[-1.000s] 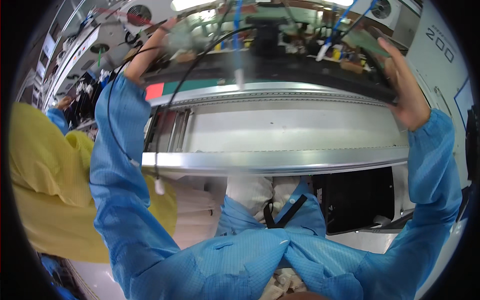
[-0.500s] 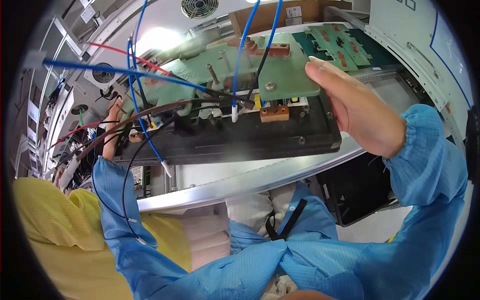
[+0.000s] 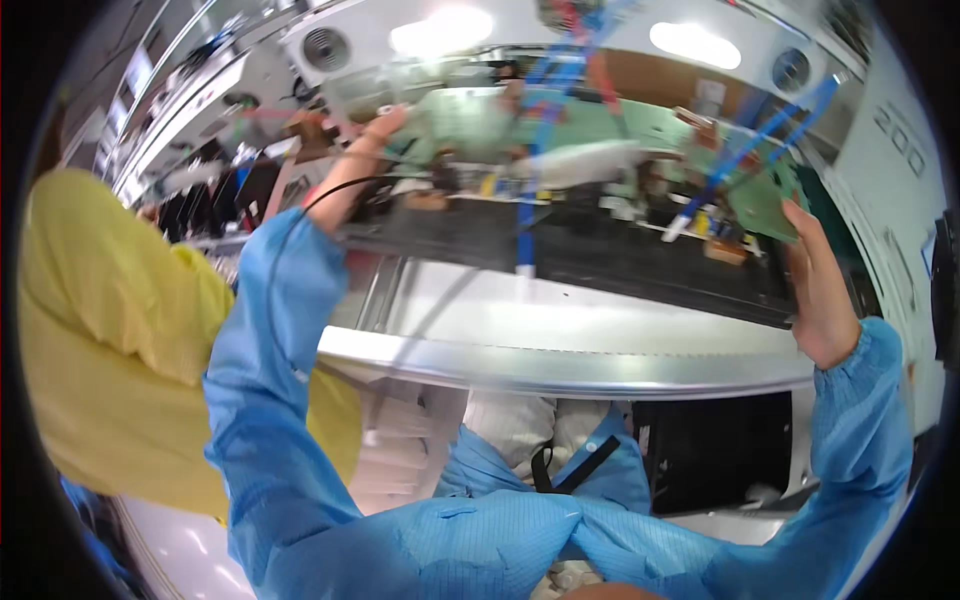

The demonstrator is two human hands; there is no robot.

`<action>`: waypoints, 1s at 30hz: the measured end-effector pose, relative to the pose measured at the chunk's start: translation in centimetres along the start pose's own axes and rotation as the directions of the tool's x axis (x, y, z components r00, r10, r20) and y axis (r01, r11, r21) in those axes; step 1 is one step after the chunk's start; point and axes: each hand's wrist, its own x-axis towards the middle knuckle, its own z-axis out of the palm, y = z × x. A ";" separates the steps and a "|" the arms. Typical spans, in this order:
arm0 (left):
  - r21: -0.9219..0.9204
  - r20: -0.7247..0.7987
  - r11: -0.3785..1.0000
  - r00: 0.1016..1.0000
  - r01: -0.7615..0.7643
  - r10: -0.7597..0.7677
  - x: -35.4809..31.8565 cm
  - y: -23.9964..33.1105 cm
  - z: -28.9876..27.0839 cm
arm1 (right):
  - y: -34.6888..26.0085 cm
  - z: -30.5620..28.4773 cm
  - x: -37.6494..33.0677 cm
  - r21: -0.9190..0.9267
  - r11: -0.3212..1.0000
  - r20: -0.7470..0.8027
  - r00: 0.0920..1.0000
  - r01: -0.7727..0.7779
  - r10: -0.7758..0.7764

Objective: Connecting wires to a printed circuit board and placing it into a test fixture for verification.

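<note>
Over wht bench [image 3: 620, 322], metal rim [image 3: 580, 370] — hands [image 3: 823, 300] gripping blk fixture [image 3: 600, 252], fans [image 3: 327, 50]

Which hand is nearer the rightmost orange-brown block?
Right. The right hand holds the wired fixture's end, just right of the block; the left hand holds the opposite end.

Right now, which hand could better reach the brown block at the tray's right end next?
Probably the right hand: it holds the tray near that block; the left hand is farther away.

The fixture [image 3: 600, 265] is seemingly above the bench [image 3: 560, 372], a co-worker [image 3: 120, 340] leftward.
</note>
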 end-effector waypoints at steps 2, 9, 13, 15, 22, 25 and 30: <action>0.002 0.079 0.988 0.985 0.152 -0.152 1.9 -0.4 -1.6 | 0.0 -0.5 0.8 -0.020 0.999 -0.041 0.998 -0.049 0.048; -0.006 0.220 0.996 0.972 0.089 -0.085 -1.0 -0.1 0.6 | 0.0 -0.9 2.2 0.078 0.991 -0.038 0.993 -0.113 0.116; 0.108 0.218 0.994 0.975 0.010 -0.034 -1.1 -1.9 -1.1 | 0.7 -0.4 2.2 0.091 0.986 -0.020 0.990 -0.140 0.142; 0.023 0.244 0.995 0.964 0.098 -0.100 -1.2 -3.0 -1.4 | 2.3 -1.8 3.2 0.091 0.986 0.025 0.990 -0.139 0.138; 0.180 0.142 0.948 0.947 0.261 -0.287 -2.9 0.4 -0.4 | 2.9 -2.3 3.9 0.166 0.973 -0.125 0.976 -0.158 0.180; 0.446 0.407 0.895 0.890 0.004 -0.207 -2.5 1.4 -1.1 | 1.5 -2.8 4.0 0.160 0.971 0.035 0.984 -0.177 0.174; 0.105 0.343 0.992 0.934 0.070 -0.103 2.7 -6.0 -2.7 | 3.4 -5.5 5.7 -0.054 0.998 -0.124 0.992 -0.044 0.037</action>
